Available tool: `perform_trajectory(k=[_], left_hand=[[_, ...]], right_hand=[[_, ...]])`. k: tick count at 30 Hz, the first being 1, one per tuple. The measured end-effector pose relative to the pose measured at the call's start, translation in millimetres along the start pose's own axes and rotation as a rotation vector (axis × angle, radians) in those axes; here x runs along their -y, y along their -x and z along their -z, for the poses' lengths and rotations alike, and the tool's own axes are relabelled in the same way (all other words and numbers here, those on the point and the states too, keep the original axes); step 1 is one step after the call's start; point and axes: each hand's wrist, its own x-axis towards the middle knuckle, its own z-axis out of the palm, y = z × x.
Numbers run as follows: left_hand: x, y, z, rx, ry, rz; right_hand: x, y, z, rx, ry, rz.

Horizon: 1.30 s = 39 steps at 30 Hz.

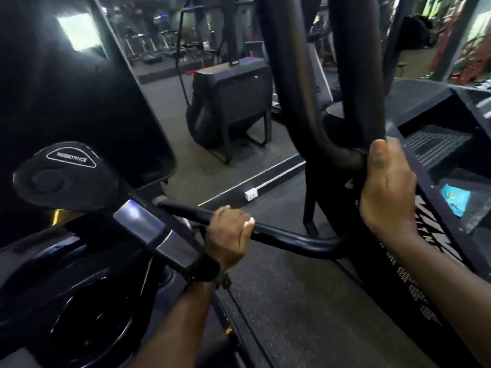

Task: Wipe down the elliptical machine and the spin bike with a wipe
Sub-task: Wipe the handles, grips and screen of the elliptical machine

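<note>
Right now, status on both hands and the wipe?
Left hand grips low black handlebar. Right hand grips curved black upright bar. Wipe not visible.

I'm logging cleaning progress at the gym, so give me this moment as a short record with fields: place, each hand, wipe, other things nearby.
place: gym floor beside a wall mirror
left hand: grips the low curved black handlebar
right hand: grips the bend of the upright black handle
wipe: a small white edge shows at the left hand's fingertips; cannot tell if it is a wipe
nearby: resistance knob at left; blue packet in the tray at right
</note>
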Motion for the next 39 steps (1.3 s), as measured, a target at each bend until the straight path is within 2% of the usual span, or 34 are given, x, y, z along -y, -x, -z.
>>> perform_trajectory(k=[1,2,4,5,6,7,8,12,13,15,16,17,19,22,25,26,27,30,35,37,39], left_hand=[[20.8,2.8,0.5,-0.064,-0.044,0.043],[43.4,6.3,-0.7,-0.123,-0.087,0.167],[76.8,7.8,-2.2,-0.204,-0.132,0.551],[82.6,6.3,-4.9,-0.253,-0.133,0.701],[82.4,4.4,-8.8,-0.298,-0.127,0.779],[75.5,0.8,-10.9,-0.293,-0.129,0.773],[61.7,-2.1,-11.3,-0.248,-0.128,0.691],[-20.1,1.2,-1.5,0.054,0.050,0.234],[-31.0,1.3,1.8,0.080,0.069,0.158],[-21.9,3.7,4.1,-0.001,0.077,0.068],[-3.1,7.7,1.3,-0.092,0.087,0.133],[19.6,11.4,-4.6,-0.194,0.066,0.285],[64.9,17.2,-14.8,-0.365,0.098,0.682],[50.0,-16.7,-6.6,-0.654,0.651,1.234],[-0.7,-51.1,3.5,-0.948,0.889,1.525],[-16.0,-52.4,0.2,-0.999,1.089,1.596],[-32.8,-52.7,-1.9,-0.999,1.295,1.669],[-103.0,-46.3,-13.8,-0.865,1.666,1.860],[-235.5,-55.1,-16.2,-0.698,2.439,1.918],[-253.4,-60.9,-19.1,-0.723,2.573,1.935],[-253.6,-64.0,-21.0,-0.787,2.608,1.887]], right_hand=[[-2.3,0.0,-0.4,-0.002,-0.012,0.007],[-4.9,0.1,-1.4,-0.009,-0.024,0.010],[-10.4,0.1,-2.6,-0.022,-0.046,0.015],[-12.5,0.2,-3.4,-0.026,-0.053,0.017],[-12.6,0.5,-3.9,-0.030,-0.058,0.022],[-12.0,0.8,-4.3,-0.033,-0.063,0.024],[-12.4,0.6,-3.9,-0.032,-0.067,0.024],[-12.4,1.8,-2.7,-0.020,-0.081,0.018],[-12.1,2.2,-2.4,-0.021,-0.083,0.018],[-10.3,2.8,-1.5,-0.018,-0.086,0.025],[-9.7,3.4,-1.4,-0.016,-0.089,0.026],[-9.6,3.7,-0.8,-0.018,-0.089,0.027],[-10.6,3.5,-0.5,-0.023,-0.083,0.031],[-11.3,3.4,-2.1,-0.036,-0.063,0.032],[-11.9,3.6,-2.7,-0.042,-0.060,0.024],[-11.5,3.9,-3.0,-0.043,-0.061,0.021],[-10.6,3.9,-3.1,-0.046,-0.063,0.018],[-10.8,2.7,-2.7,-0.056,-0.060,0.017],[-9.5,1.8,-0.7,-0.017,-0.085,-0.021],[-9.6,0.3,4.1,0.053,-0.106,-0.035],[-10.8,-3.1,14.1,0.156,-0.085,-0.052]])
